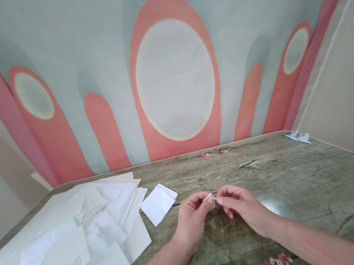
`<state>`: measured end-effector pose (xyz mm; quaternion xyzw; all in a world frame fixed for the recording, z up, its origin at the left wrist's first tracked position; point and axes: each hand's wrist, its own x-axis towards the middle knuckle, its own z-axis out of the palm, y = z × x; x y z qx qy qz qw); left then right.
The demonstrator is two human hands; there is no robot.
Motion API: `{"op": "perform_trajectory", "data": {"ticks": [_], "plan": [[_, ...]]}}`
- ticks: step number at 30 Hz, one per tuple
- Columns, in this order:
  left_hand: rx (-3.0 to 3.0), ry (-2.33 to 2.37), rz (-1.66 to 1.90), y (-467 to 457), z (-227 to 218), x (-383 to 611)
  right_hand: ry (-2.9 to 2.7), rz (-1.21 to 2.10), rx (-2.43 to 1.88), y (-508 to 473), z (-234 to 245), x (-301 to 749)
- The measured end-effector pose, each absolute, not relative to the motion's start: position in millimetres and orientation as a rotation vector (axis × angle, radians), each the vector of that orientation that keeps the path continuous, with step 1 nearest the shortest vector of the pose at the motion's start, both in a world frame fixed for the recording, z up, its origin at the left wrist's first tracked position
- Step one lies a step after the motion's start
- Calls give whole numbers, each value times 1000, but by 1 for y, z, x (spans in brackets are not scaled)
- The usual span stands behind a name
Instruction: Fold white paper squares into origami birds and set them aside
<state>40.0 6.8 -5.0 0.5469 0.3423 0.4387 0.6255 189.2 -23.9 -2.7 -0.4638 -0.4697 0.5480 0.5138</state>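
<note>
My left hand (193, 218) and my right hand (242, 207) meet just above the table (306, 183). Both pinch a small folded piece of white paper (209, 198) between thumb and fingertips. The fingers of both hands are curled closed around it, and most of the paper is hidden by them. A folded white square of paper (158, 204) lies on the table just left of my left hand.
A loose pile of white sheets (73, 238), some with faint writing, covers the table's left part. A small white paper shape (299, 136) lies at the far right corner. A wall with pink arches and pale ovals (175, 79) rises behind the table.
</note>
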Motion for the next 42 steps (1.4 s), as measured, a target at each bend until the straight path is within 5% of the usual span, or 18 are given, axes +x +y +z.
{"op": "perform_trajectory", "data": {"ticks": [8, 18, 42], "plan": [[1272, 736, 1032, 6, -3, 39, -1530, 731, -1203, -27, 2, 190], [1322, 695, 1022, 7, -1, 38, -1604, 526, -1206, -32, 6, 188], [1168, 766, 994, 9, -7, 39, -1638, 814, -1217, -22, 3, 199]]}}
